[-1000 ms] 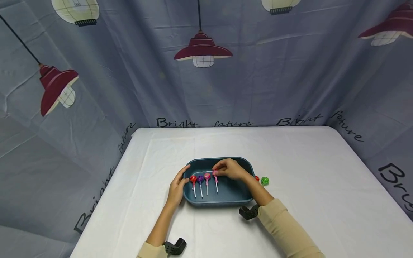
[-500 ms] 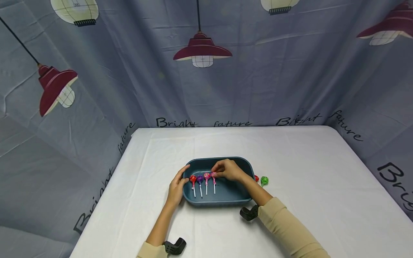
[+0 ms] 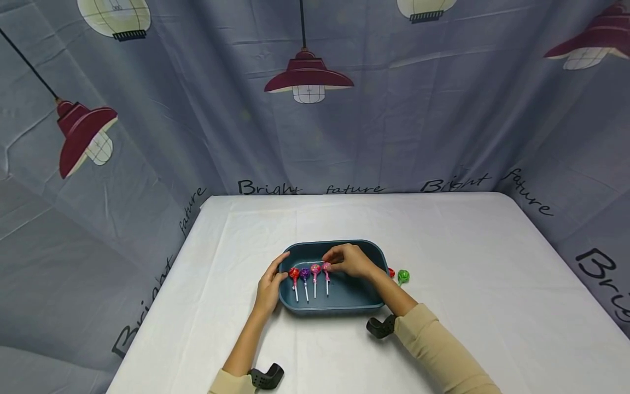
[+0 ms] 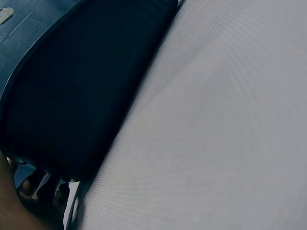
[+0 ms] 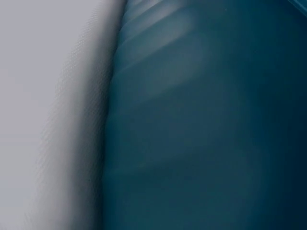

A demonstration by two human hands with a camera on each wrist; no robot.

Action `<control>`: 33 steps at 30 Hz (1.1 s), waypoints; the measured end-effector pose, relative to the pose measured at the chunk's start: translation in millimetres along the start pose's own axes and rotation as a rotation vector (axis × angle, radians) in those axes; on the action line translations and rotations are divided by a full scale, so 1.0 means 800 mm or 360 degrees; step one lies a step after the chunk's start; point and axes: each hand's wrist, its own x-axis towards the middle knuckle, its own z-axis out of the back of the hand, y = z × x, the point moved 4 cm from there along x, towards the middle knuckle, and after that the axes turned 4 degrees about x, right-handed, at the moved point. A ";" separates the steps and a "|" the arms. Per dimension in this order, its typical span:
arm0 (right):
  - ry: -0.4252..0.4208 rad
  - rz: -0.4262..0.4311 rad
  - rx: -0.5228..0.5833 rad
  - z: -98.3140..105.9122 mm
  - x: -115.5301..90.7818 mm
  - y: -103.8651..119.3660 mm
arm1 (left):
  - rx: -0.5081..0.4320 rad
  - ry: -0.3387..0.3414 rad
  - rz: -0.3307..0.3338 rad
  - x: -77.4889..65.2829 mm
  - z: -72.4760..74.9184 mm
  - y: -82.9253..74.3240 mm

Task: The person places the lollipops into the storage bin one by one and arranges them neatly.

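Observation:
A dark teal tray [image 3: 346, 298] holds a row of lollipops, sticks toward the person: a red lollipop [image 3: 294, 273], a purple lollipop [image 3: 305, 273], a pink lollipop [image 3: 315, 268] and, rightmost, another pink lollipop [image 3: 327, 276]. My right hand [image 3: 350, 261] reaches over the tray's right side and pinches that rightmost one by its head. At the left end my left hand [image 3: 268, 284] grips the rim, thumb and fingers spread along it. In the left wrist view its fingers [image 4: 32, 183] show at the tray's end. The right wrist view is filled by the ridged tray wall [image 5: 168, 115], hiding the hand.
Just right of the tray, a green lollipop [image 3: 403, 276] and a red lollipop [image 3: 391, 272], partly hidden by the right forearm, lie on the white tabletop [image 3: 462, 257]. A grey curtain [image 3: 197, 109] printed with lamps surrounds the table's back and sides.
My right hand has shifted the rightmost pink lollipop slightly left, closer to the other pink one, and then stayed almost still. The left hand keeps its place on the tray.

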 end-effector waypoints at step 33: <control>-0.0610 0.0076 0.0532 0.137 -0.139 -0.042 | 0.0002 0.0000 0.0011 -0.002 0.000 -0.001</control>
